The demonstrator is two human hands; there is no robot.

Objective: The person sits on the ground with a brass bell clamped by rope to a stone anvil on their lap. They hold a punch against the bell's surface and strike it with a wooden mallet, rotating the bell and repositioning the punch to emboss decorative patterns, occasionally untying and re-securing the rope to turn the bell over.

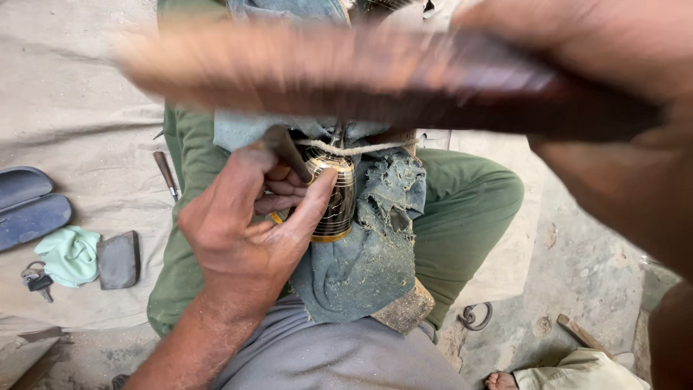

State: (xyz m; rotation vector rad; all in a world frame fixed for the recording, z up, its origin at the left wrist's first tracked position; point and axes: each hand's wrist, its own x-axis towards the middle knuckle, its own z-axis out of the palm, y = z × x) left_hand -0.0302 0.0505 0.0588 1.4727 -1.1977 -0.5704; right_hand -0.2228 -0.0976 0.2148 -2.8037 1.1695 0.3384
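**Chisel on the brass cup, mallet blurred overhead**

My left hand (245, 231) is clenched around a small metal chisel (287, 150), thumb and fingers pinching its shaft so that the tip rests against the upper side of a brass cup (334, 198). My thumb lies along the cup's side, touching it. The cup is dark, with bright gold bands and fine lines cut into it, and it lies on its side in my lap, bedded in a worn blue-grey cloth (364, 253) dusted with shavings. A pale cord (354, 148) runs across the cup's far end.

My right hand (621, 87) is up close to the camera at the top right, gripping the dark handle of a long wooden mallet (346, 72). The mallet stretches across the top of the view, too blurred for me to tell its shape exactly.

Under the cloth, a wooden block (408, 307) shows by my knee. My legs are in green trousers (469, 209), folded on a beige ground sheet (79, 115).

To the left on the sheet lie another tool with a wooden handle (165, 173), a dark wedge-shaped block (119, 260), a crumpled mint-green rag (70, 254), a bunch of keys (36, 279) just beside the rag, and a pair of dark blue sandals (29, 206). To the right, on bare stone, sits a small metal ring (476, 315). Someone else's foot (499, 380) and pale sleeve or trouser leg show at the bottom right corner.
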